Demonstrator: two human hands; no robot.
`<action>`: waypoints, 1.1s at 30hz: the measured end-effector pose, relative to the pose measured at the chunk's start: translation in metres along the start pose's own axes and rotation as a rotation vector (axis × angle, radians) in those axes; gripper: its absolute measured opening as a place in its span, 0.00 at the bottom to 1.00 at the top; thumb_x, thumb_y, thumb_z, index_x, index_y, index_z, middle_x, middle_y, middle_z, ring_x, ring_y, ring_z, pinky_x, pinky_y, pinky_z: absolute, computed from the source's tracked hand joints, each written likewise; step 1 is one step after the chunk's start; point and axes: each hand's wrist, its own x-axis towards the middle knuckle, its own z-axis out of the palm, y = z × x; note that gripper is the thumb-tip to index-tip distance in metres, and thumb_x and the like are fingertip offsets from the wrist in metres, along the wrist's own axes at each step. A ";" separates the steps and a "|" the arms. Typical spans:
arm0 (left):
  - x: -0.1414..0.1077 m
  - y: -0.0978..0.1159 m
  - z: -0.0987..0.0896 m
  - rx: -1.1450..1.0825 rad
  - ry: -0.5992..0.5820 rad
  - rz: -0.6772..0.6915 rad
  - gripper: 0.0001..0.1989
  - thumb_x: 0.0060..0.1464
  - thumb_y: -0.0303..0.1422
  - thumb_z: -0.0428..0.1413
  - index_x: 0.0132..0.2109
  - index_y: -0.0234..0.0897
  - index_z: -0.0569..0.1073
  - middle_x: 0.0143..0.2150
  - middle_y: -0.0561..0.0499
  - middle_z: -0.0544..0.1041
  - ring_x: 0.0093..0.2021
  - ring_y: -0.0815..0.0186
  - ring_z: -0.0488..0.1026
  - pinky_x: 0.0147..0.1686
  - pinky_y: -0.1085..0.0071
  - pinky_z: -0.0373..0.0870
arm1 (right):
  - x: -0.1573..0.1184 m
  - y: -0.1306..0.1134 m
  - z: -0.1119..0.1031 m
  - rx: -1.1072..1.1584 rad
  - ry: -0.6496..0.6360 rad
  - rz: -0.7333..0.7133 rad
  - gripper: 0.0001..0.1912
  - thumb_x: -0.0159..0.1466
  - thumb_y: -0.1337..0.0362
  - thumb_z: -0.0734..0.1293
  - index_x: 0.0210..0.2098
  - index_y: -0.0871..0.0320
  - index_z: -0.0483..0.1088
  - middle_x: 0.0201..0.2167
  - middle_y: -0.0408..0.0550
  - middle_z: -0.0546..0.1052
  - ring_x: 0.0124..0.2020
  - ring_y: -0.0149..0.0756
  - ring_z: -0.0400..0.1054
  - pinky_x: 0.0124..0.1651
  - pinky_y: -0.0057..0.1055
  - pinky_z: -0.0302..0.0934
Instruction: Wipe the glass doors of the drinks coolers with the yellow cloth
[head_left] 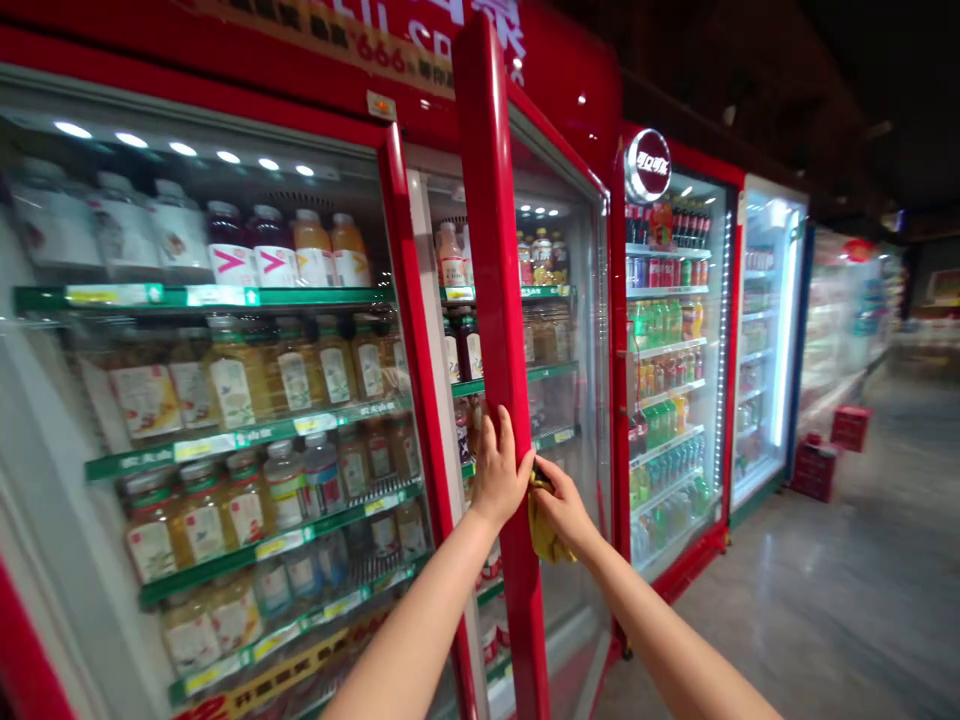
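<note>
Occupying the space left of and behind the red-framed glass door (501, 330): one red display cabinet (574, 112), lettered across its top. Right of the door: one red-framed drinks cooler (734, 280), lit and stocked. The door itself: swung open, its red edge toward the viewer. Left of the door: rows of bottles (294, 378) on green-fronted shelves, behind glass. Well right of the door, on the floor: two red boxes (815, 468).

Left hand (496, 475): against the red edge of the door, fingers extended upward and slightly apart, thumb spread toward the right side of that edge; laid on the frame rather than closed round it. Right hand (561, 505): just right of the same edge, near the left thumb, fingers bent together and clamped on cloth. Yellow cloth (549, 535): bunched in the right hand, hanging below the fingers, in front of the door's glass.
</note>
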 end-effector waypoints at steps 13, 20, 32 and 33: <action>0.019 -0.105 0.000 0.432 -0.105 0.303 0.40 0.66 0.37 0.52 0.76 0.41 0.38 0.77 0.41 0.46 0.76 0.52 0.42 0.73 0.45 0.50 | 0.050 0.028 0.068 -0.182 -0.159 -0.128 0.35 0.47 0.76 0.58 0.52 0.53 0.76 0.49 0.48 0.82 0.52 0.43 0.76 0.58 0.43 0.71; 0.029 -0.138 -0.008 0.448 -0.194 0.259 0.38 0.66 0.33 0.51 0.75 0.39 0.41 0.76 0.44 0.50 0.77 0.56 0.42 0.74 0.51 0.50 | 0.079 0.051 0.089 -0.303 -0.193 -0.224 0.34 0.47 0.76 0.60 0.51 0.52 0.77 0.46 0.49 0.82 0.49 0.44 0.76 0.55 0.44 0.71; 0.040 -0.160 -0.007 0.559 -0.265 0.175 0.37 0.64 0.32 0.49 0.75 0.36 0.41 0.76 0.43 0.48 0.76 0.60 0.44 0.74 0.48 0.43 | 0.173 0.017 0.127 -0.051 0.291 -0.314 0.15 0.60 0.66 0.65 0.45 0.54 0.76 0.47 0.52 0.78 0.51 0.44 0.72 0.59 0.45 0.65; 0.039 -0.161 -0.006 0.569 -0.267 0.172 0.37 0.64 0.31 0.48 0.75 0.37 0.42 0.76 0.44 0.47 0.76 0.61 0.43 0.74 0.48 0.43 | 0.183 0.014 0.131 -0.041 0.307 -0.342 0.14 0.60 0.65 0.65 0.44 0.54 0.77 0.47 0.52 0.78 0.51 0.44 0.71 0.59 0.45 0.65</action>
